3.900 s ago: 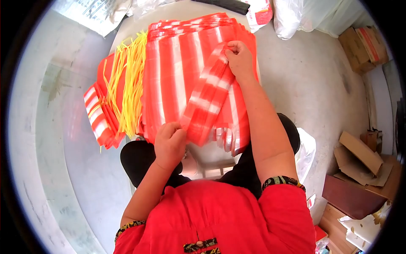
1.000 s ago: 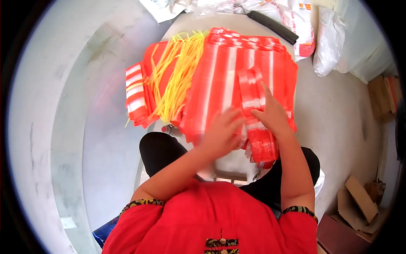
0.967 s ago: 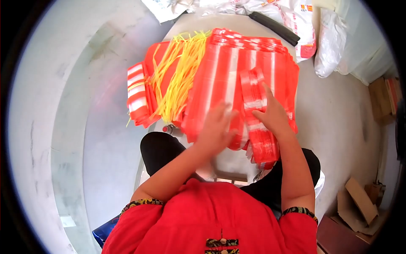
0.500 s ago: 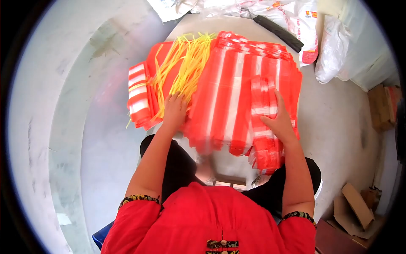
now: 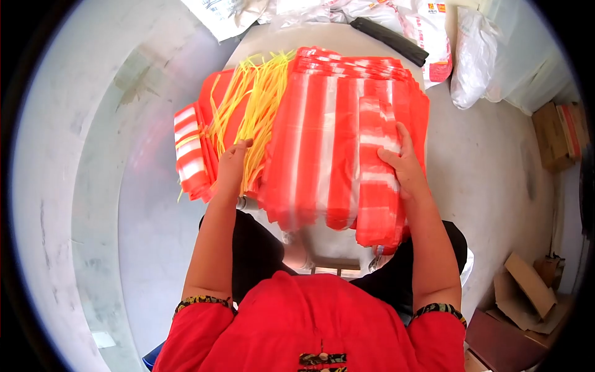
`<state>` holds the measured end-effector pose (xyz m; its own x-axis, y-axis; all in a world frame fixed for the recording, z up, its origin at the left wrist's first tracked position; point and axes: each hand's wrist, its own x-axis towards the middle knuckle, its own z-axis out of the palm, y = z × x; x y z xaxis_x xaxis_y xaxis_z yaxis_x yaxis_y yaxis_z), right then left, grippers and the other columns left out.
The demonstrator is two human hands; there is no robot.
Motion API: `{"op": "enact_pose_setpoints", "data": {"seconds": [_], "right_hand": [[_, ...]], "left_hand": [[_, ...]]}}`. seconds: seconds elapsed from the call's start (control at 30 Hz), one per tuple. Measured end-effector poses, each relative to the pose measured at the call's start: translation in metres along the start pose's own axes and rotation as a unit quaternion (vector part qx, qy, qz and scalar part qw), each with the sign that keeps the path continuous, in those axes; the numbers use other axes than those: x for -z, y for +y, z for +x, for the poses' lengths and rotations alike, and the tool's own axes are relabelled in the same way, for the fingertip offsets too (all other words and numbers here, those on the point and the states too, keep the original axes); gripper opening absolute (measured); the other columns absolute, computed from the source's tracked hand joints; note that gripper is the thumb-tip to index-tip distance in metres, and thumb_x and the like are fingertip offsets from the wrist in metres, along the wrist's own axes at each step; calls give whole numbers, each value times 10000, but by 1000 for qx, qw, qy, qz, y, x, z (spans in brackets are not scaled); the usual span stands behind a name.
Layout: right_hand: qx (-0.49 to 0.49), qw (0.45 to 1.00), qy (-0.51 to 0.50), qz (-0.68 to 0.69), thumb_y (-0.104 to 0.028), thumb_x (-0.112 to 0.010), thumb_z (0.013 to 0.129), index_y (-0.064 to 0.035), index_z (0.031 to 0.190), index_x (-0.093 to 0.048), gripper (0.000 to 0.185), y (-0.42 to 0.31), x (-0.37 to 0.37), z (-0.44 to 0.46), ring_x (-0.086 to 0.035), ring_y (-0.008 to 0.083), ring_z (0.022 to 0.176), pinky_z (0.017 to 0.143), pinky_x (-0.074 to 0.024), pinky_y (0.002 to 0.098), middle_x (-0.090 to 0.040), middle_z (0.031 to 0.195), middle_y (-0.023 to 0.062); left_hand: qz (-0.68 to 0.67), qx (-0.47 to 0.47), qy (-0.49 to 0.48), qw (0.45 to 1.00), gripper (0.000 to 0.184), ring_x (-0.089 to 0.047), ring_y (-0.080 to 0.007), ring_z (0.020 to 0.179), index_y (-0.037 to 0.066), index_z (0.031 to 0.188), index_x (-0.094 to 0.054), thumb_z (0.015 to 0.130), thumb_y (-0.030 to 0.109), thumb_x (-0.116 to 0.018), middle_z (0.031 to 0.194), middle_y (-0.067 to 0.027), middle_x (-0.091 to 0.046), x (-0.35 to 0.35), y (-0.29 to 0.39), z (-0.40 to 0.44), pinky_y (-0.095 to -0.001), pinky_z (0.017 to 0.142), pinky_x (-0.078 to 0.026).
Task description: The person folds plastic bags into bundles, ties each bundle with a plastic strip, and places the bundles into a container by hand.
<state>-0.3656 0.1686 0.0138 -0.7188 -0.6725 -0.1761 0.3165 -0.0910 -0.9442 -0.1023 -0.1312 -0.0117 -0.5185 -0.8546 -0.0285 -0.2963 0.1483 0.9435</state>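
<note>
A stack of red-and-white striped plastic bags (image 5: 313,136) lies in front of me. On its right side is a narrow folded bundle of the same bags (image 5: 377,192). My right hand (image 5: 406,164) grips this bundle at its right edge, thumb on top. Left of the stack, a heap of yellow plastic strips (image 5: 254,102) lies over red plastic. My left hand (image 5: 232,164) is closed in a pinch on a yellow strip at the near part of the heap; its fingertips are partly hidden.
A folded striped bundle with a yellow band (image 5: 191,149) lies at the far left. Behind the stack are a black rolled-up piece (image 5: 390,41) and white printed sacks (image 5: 427,31). Cardboard boxes (image 5: 555,137) stand right, with opened cardboard (image 5: 527,294) lower right.
My left hand has gone from spread fingers on the yellow strips to a pinch, nearer to me. My right hand has closed more on the folded bundle, which sits straighter. The view shifted slightly.
</note>
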Motion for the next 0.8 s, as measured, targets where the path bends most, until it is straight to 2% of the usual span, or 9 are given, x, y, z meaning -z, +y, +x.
{"op": "enact_pose_setpoints", "data": {"seconds": [0.1,0.17,0.2,0.3,0.43,0.53,0.63,0.73,0.8], "right_hand": [[-20,993,-30,112,-77,-738,883,-47,1628,-187,927,12,3,0,-538,253,1300,1057,-490,363,-415,1538,163],[-26,985,-39,167,-62,-718,890,-43,1627,-184,911,23,0,-4,-544,252,1296,1053,-496,366,-425,1529,161],[-28,980,-43,193,-54,-709,893,-42,1626,-182,902,26,-3,-7,-547,252,1294,1051,-499,367,-430,1524,160],[-33,970,-89,222,-40,-688,899,-70,1631,-195,883,9,-20,-29,-556,245,1283,1033,-515,363,-465,1486,156],[-46,971,-135,193,-27,-710,886,-99,1649,-145,952,5,-14,-36,-536,244,1324,1065,-497,360,-411,1541,159],[-35,972,-152,174,-27,-731,875,-103,1658,-110,1002,1,-3,-38,-521,243,1346,1090,-478,356,-381,1571,162],[-6,978,-126,164,-33,-744,868,-103,1658,-109,1016,9,12,-31,-516,239,1344,1087,-477,355,-386,1566,162],[8,988,-62,140,-48,-757,864,-97,1654,-122,1014,-5,18,-41,-514,241,1341,1082,-480,359,-394,1559,164],[16,994,-20,106,-56,-759,865,-95,1651,-133,1005,-8,22,-45,-515,244,1336,1078,-480,361,-401,1554,163]], "left_hand": [[-334,169,-158,914,504,-623,-196,1150,-8,1281,-668,1112,395,-419,1265,-64,-695,-18,44,-26,-362,1043,-458],[-409,187,-259,855,520,-616,-196,1180,10,1312,-653,1116,416,-396,1283,-77,-687,-50,31,-42,-364,1061,-447],[-385,154,-312,855,569,-622,-207,1171,3,1363,-612,1123,440,-338,1271,-82,-688,-70,35,-57,-379,1034,-472],[-300,212,-344,864,609,-603,-227,1226,26,1402,-572,1115,502,-324,1388,-94,-630,-119,59,-100,-400,1046,-463],[-335,233,-330,851,646,-551,-265,1326,66,1499,-468,1105,552,-309,1490,-100,-553,-157,90,-133,-433,1080,-448],[-365,291,-335,819,669,-357,-295,1496,95,1614,-261,1113,537,-240,1639,-106,-344,-165,121,-139,-485,1224,-298],[-348,291,-357,816,713,-332,-301,1510,109,1624,-243,1096,588,-230,1652,-102,-320,-170,134,-145,-494,1226,-305],[-341,306,-352,816,633,-440,-294,1435,98,1578,-322,1106,520,-330,1593,-124,-395,-181,130,-149,-477,1169,-401],[-287,241,-363,853,537,-538,-270,1320,84,1511,-385,1095,422,-431,1487,-135,-483,-190,108,-141,-458,1090,-479]]}}
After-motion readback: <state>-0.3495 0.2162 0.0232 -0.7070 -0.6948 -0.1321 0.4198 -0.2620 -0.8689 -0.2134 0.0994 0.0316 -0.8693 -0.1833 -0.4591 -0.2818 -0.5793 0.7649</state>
